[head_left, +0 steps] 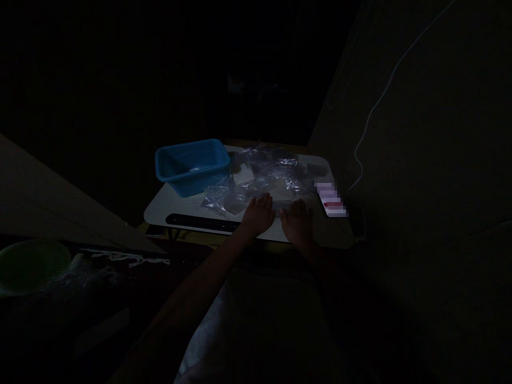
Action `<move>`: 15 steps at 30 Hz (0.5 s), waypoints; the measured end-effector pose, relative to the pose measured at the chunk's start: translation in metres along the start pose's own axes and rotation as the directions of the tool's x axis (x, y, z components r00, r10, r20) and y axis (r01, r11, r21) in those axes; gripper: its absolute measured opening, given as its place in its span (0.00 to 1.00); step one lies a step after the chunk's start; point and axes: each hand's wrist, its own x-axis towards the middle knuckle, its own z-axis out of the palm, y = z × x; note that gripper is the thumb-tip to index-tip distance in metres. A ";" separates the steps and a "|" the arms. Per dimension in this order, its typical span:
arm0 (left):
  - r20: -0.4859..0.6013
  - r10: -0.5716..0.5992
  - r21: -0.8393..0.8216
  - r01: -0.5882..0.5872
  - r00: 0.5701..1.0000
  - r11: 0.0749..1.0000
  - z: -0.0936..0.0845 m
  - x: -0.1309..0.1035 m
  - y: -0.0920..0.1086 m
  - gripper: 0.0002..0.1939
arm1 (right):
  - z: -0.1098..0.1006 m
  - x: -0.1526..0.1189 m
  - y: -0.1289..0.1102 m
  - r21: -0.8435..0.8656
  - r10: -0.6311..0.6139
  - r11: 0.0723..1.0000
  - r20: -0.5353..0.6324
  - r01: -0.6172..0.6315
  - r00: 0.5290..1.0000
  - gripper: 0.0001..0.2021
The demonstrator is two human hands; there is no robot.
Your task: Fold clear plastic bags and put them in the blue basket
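My left hand [259, 216] lies palm down near the front edge of a small white table [192, 210], its fingers stretched forward. Beside it, my right hand [296, 223] rests in deeper shade, also palm down with fingers extended. A flat piece of clear plastic [281, 205] lies between and under the fingertips of both hands; dim light hides its exact outline. Just beyond the hands spreads a loose heap of crinkled clear plastic bags [294, 181]. Among them sits a small whitish square packet [243, 174], whose kind I cannot make out.
A blue plastic basin [192, 184] stands at the table's back left. A lit phone [331, 200] lies at the right edge. Along the front runs a dark slot [200, 221]. A white cable [372, 109] hangs at right. A green basket [34, 266] is low at left.
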 end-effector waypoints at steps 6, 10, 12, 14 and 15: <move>0.014 0.003 0.003 -0.003 1.000 1.000 -0.003 -0.001 0.000 0.26 | -0.006 -0.002 0.003 0.064 -0.266 0.963 0.042 0.263 0.963 0.28; 0.030 -0.001 0.004 0.001 1.000 1.000 -0.006 -0.001 0.001 0.25 | -0.008 -0.002 0.004 0.081 -0.382 0.923 0.089 0.376 0.920 0.27; 0.026 0.003 0.006 -0.003 1.000 1.000 -0.005 -0.001 0.001 0.26 | -0.007 -0.002 0.004 0.075 -0.351 0.936 0.093 0.345 0.932 0.27; 0.024 0.005 0.005 -0.005 1.000 1.000 -0.003 0.000 0.000 0.26 | -0.006 -0.002 0.003 0.069 -0.308 0.951 0.088 0.303 0.947 0.28; 0.024 0.005 0.004 -0.005 1.000 1.000 -0.002 0.000 0.000 0.26 | -0.006 -0.002 0.003 0.067 -0.286 0.957 0.083 0.281 0.955 0.28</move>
